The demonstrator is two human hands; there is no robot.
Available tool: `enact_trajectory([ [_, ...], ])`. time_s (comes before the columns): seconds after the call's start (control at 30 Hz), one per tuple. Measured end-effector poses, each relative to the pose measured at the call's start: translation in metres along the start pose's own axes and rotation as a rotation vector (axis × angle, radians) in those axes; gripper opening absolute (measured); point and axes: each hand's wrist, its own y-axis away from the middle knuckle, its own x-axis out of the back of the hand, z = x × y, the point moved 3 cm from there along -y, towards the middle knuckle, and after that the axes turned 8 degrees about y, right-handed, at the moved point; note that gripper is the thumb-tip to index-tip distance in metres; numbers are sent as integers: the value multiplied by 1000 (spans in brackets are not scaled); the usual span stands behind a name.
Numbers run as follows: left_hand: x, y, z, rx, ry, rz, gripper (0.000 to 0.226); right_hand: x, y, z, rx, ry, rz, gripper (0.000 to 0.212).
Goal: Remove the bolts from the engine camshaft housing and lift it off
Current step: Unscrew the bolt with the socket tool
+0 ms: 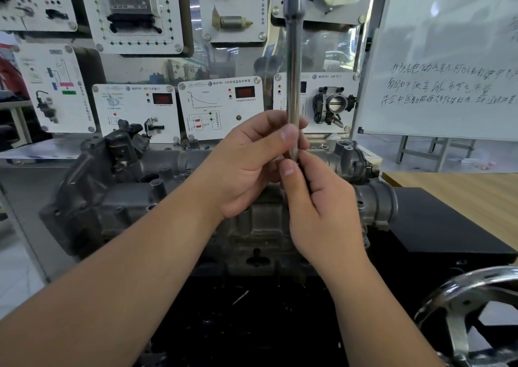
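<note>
Above the camshaft housing (pixel 173 198), the left hand (pixel 246 167) grips an upright extension bar (pixel 293 67); the right hand (pixel 316 207) pinches its lower end.

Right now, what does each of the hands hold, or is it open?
Left hand: grips the metal extension bar, held upright.
Right hand: pinches a dark piece at the bar's lower end.

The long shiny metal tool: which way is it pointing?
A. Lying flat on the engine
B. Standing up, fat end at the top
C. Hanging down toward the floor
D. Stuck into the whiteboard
B: the long metal tool stands nearly upright above the engine, its wider end at the top, with the left hand and right hand both gripping its lower end.
</note>
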Motion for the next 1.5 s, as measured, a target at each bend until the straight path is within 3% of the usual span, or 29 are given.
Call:
enact_trajectory([
  [0.07,-1,0,0,18,-22,9,26,1,-1,0,-17,-19,-27,36],
  [0.13,-3,-1,0,16,-40,15,30,0,0,2,-36,-46,-26,38],
  [0.4,-1,1,1,-37,23,32,8,1,0,-2,42,-3,51,26],
  [0.47,-1,0,1,-43,6,28,14,1,0,-1,33,-24,59,24],
  [0.53,0,0,1,-36,-14,30,6,0,1,1,-7,-46,44,22],
  [0.67,-3,1,1,6,-25,15,31,0,1,1,-16,-64,23,20],
  [0.77,-4,1,1,19,-46,17,31,2,0,1,0,-61,38,37],
  [0.97,-2,0,1,-9,2,23,26,-1,1,0,-12,-60,24,35],
  [1.13,-1,0,1,-18,33,34,21,2,0,0,25,-37,78,12],
  [1.33,-3,1,1,28,-23,35,31,2,0,-3,-6,11,-13,31],
  [1.5,-3,1,1,30,-5,38,17,-1,1,-2,-41,-42,-4,34],
])
